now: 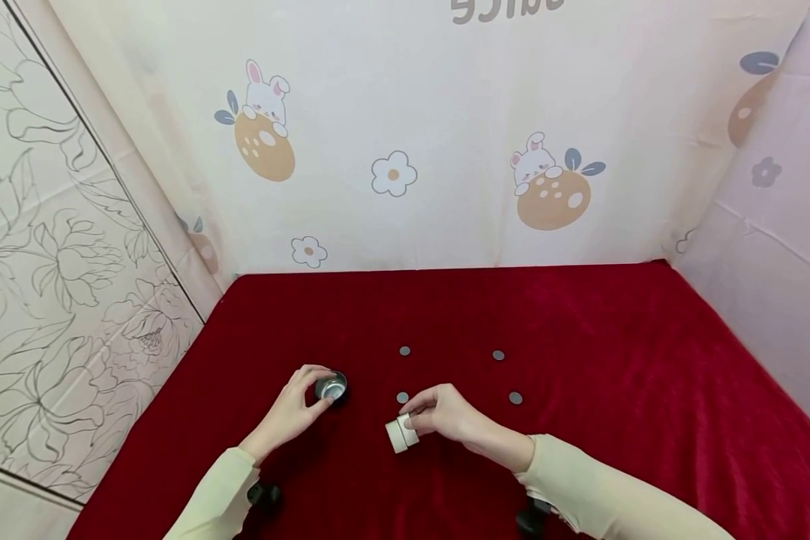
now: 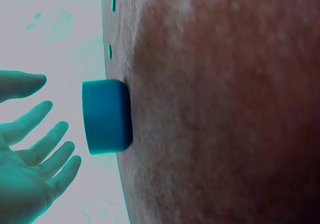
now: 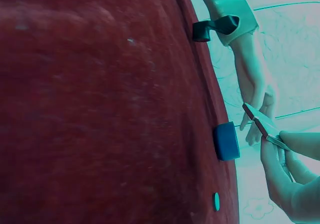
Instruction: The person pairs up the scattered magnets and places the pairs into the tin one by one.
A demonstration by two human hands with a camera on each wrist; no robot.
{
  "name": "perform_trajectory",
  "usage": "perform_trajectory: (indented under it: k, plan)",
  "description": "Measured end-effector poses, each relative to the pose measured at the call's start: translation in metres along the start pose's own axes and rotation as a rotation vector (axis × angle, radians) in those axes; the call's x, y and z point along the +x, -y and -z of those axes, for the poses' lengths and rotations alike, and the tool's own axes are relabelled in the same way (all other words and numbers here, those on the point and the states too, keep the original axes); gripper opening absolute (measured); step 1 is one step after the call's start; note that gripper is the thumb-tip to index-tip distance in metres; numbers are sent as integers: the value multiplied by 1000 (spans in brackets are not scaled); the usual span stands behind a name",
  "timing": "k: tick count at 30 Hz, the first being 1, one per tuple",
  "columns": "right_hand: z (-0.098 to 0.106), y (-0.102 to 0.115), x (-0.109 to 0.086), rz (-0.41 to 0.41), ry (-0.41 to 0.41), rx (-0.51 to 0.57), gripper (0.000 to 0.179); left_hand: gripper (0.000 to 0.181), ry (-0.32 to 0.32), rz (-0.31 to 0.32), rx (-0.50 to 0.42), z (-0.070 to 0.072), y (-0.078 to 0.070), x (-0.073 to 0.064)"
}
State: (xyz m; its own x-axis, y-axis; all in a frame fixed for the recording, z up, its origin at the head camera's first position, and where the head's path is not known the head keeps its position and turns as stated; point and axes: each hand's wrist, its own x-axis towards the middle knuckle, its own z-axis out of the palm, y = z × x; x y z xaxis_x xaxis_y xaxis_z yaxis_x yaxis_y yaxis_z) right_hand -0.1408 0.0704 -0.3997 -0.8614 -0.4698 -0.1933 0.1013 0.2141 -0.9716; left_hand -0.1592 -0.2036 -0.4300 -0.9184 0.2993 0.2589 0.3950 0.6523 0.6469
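Note:
My left hand (image 1: 289, 411) hovers above a small round dark container (image 1: 332, 387) with a shiny metallic inside. The left wrist view shows the container (image 2: 106, 116) in blue, standing on the cloth, with a gap between it and the spread fingers. Between thumb and fingers, my right hand (image 1: 447, 414) pinches a small flat cream piece (image 1: 398, 435) with a dark seam across it. In the right wrist view this piece (image 3: 262, 126) is thin, tilted and held above the cloth; its exact kind is unclear.
Several small grey discs lie on the red cloth (image 1: 594, 337), the closest disc (image 1: 402, 397) just beyond my right fingertips. A patterned curtain (image 1: 445, 210) hangs along the far edge. Dark devices (image 1: 265, 495) are strapped at both wrists.

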Motion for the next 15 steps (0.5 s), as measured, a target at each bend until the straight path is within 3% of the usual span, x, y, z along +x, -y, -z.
perform_trajectory:
  k: [6, 15]
  plan:
    - [-5, 7, 13, 23, -12, 37, 21, 39, 50, 55, -28, 2, 7, 3]
    - [-14, 19, 32, 4, -63, 73, 22, 45, 84, 56, -10, 1, 15, 7]
